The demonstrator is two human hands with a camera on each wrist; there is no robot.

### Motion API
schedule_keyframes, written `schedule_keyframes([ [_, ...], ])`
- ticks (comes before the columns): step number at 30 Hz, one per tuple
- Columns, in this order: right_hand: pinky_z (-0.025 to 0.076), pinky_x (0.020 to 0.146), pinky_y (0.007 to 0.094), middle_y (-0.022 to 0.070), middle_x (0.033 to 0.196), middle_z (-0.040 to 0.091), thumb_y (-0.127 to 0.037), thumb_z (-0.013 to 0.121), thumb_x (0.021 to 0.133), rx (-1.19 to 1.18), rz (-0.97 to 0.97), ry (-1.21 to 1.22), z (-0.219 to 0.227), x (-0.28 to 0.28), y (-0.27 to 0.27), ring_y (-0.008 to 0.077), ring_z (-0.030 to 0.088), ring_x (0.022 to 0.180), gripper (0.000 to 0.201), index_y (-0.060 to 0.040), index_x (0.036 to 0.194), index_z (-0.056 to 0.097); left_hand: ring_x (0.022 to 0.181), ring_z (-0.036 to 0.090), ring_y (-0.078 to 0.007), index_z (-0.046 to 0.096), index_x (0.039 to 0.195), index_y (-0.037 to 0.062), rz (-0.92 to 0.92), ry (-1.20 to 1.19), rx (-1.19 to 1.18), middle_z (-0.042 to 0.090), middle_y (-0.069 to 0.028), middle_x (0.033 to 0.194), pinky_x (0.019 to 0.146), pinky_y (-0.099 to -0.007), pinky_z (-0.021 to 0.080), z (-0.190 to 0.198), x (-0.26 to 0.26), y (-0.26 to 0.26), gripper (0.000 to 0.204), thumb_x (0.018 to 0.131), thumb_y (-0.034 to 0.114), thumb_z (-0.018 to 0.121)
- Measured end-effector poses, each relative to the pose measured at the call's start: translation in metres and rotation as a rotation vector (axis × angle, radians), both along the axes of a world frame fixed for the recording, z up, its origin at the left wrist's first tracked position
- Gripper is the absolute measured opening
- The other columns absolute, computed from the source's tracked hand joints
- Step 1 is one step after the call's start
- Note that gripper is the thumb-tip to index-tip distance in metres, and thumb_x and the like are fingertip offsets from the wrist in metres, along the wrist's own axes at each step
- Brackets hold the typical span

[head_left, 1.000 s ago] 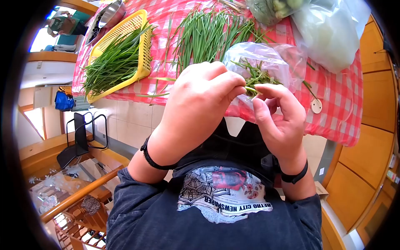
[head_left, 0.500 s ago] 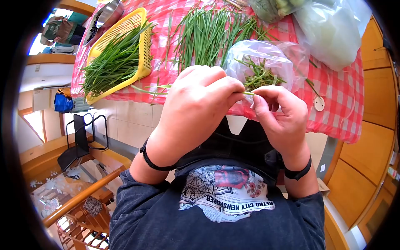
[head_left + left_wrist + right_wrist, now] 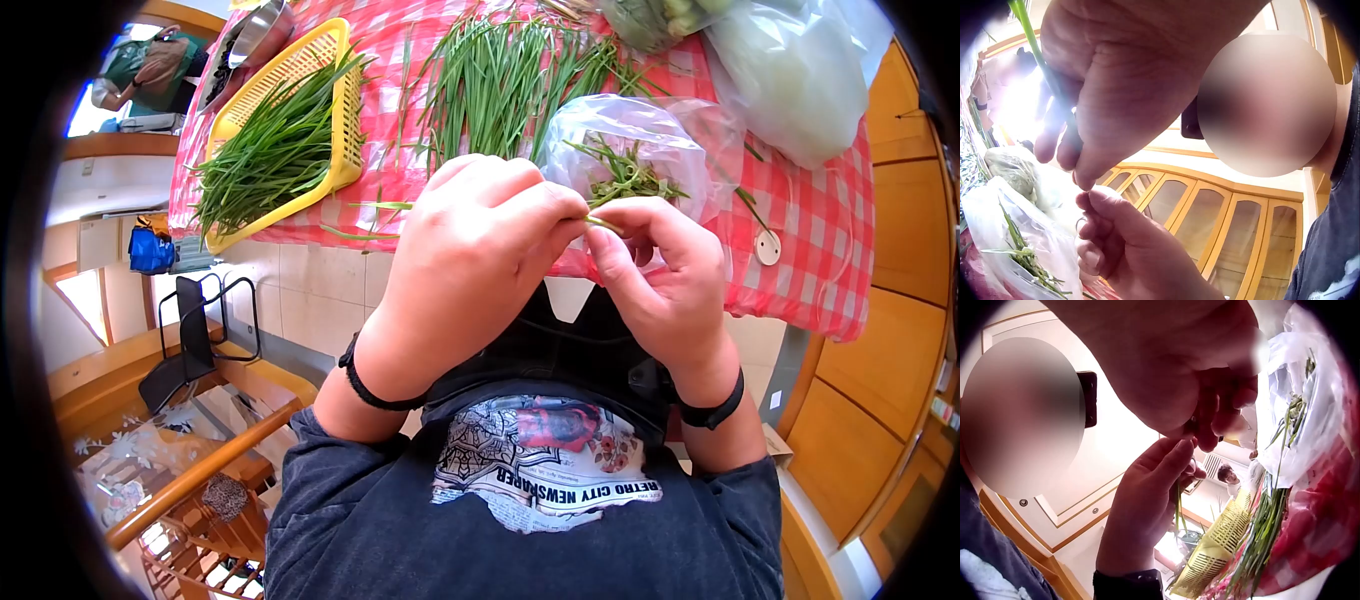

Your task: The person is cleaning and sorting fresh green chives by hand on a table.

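Note:
In the head view my left hand [image 3: 475,240] pinches a green garlic chive [image 3: 1034,47] between thumb and fingers. Its long leaf runs back under the palm and sticks out on the left over the table edge. The thumb and forefinger of my right hand [image 3: 670,265] pinch the chive's short pale end [image 3: 604,224], so both sets of fingertips nearly meet. Just beyond the hands, a clear plastic bag [image 3: 655,125] lies open with chive trimmings [image 3: 632,180] inside. Behind it a bunch of chives [image 3: 500,90] is spread on the table.
A yellow basket [image 3: 350,130] full of chives [image 3: 275,150] stands at the left, near a metal bowl [image 3: 262,38]. Bagged vegetables [image 3: 655,20] and a white plastic bag [image 3: 790,90] sit at the back right. A checked cloth [image 3: 820,250] covers the table. Another person [image 3: 150,75] is in the background.
My right hand has moved left, closer to the left fingertips, and the stretch of chive showing between them is shorter. The left hand has barely moved. The background person has shifted.

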State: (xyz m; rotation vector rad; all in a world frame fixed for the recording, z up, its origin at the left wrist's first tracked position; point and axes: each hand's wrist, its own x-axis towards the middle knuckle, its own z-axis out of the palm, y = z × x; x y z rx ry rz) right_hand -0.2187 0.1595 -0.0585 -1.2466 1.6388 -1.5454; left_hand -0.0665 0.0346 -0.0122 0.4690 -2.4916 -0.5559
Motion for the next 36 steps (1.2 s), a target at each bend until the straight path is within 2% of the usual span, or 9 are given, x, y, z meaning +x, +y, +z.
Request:
schedule_keyframes([
  [9,0.051,0.063,0.0228,0.0028,0.076,0.070,-0.002,0.067,0.098,0.064,-0.012,-0.185,-0.002,-0.002,0.004,0.0056,0.063,0.068,0.011,0.0028,0.105,0.073,0.078,0.063,-0.0279,0.075,0.093,0.0090,-0.025,-0.026,-0.018,0.064,-0.0056,0.080,0.076,-0.0399,0.049,0.000,0.002,-0.003,0.013,0.083,0.011,0.082],
  [16,0.051,0.062,0.0236,0.0029,0.080,0.070,-0.005,0.068,0.098,-0.056,-0.087,-0.174,-0.006,-0.003,0.001,0.0061,0.063,0.068,0.010,0.0019,0.104,0.073,0.079,0.063,-0.0286,0.074,0.092,0.0086,-0.005,-0.040,-0.037,0.065,-0.0066,0.080,0.076,-0.0407,0.049,0.002,0.000,-0.002,0.012,0.083,0.012,0.082],
  [18,0.049,0.061,0.0238,0.0021,0.081,0.069,-0.006,0.070,0.098,0.056,0.006,-0.073,-0.001,-0.004,0.002,0.0057,0.060,0.068,0.009,0.0012,0.103,0.072,0.079,0.063,-0.0287,0.074,0.092,0.0085,-0.027,-0.029,-0.037,0.065,-0.0067,0.081,0.075,-0.0406,0.049,0.004,0.000,0.000,0.012,0.083,0.011,0.082],
  [21,0.047,0.059,0.0235,0.0019,0.079,0.068,-0.007,0.071,0.098,0.001,0.018,-0.090,-0.007,-0.005,0.001,0.0055,0.058,0.066,0.009,0.0012,0.101,0.072,0.078,0.063,-0.0290,0.074,0.091,0.0084,-0.045,-0.032,-0.070,0.064,-0.0065,0.080,0.075,-0.0406,0.049,0.009,-0.001,-0.003,0.011,0.083,0.010,0.081],
  [24,0.049,0.061,0.0240,0.0025,0.078,0.068,-0.005,0.068,0.098,0.110,-0.026,-0.091,-0.002,-0.011,0.008,0.0057,0.059,0.067,0.009,0.0017,0.103,0.071,0.078,0.062,-0.0288,0.073,0.091,0.0082,-0.004,-0.049,-0.029,0.064,-0.0065,0.080,0.075,-0.0404,0.048,0.008,0.002,0.000,0.012,0.083,0.011,0.081],
  [28,0.049,0.060,0.0254,0.0023,0.079,0.069,-0.007,0.068,0.099,0.065,-0.071,-0.208,-0.004,-0.008,0.009,0.0065,0.060,0.067,0.012,0.0015,0.108,0.070,0.080,0.063,-0.0283,0.073,0.091,0.0086,-0.004,-0.088,-0.042,0.063,-0.0063,0.080,0.076,-0.0411,0.049,0.009,0.001,0.002,0.011,0.084,0.012,0.080],
  [29,0.049,0.060,0.0260,0.0030,0.079,0.069,-0.009,0.069,0.101,0.052,0.010,-0.042,0.002,-0.007,0.005,0.0077,0.061,0.067,0.013,0.0017,0.108,0.071,0.080,0.063,-0.0284,0.072,0.093,0.0091,-0.066,-0.042,-0.037,0.063,-0.0062,0.080,0.077,-0.0415,0.049,0.003,-0.002,0.002,0.011,0.085,0.012,0.079],
  [31,0.050,0.061,0.0262,0.0044,0.078,0.069,-0.010,0.069,0.102,0.020,0.038,-0.007,-0.005,-0.006,0.005,0.0090,0.062,0.067,0.013,0.0021,0.106,0.071,0.080,0.063,-0.0285,0.071,0.094,0.0094,-0.061,-0.067,-0.040,0.063,-0.0061,0.081,0.079,-0.0418,0.050,0.005,-0.002,0.006,0.011,0.086,0.013,0.079],
  [36,0.050,0.061,0.0271,0.0050,0.075,0.067,-0.011,0.064,0.105,0.102,-0.028,-0.078,0.001,-0.012,0.011,0.0100,0.060,0.065,0.015,0.0019,0.099,0.069,0.079,0.063,-0.0296,0.071,0.093,0.0090,-0.012,-0.062,-0.080,0.063,-0.0070,0.081,0.078,-0.0426,0.050,0.009,0.001,0.002,0.010,0.088,0.014,0.078],
])
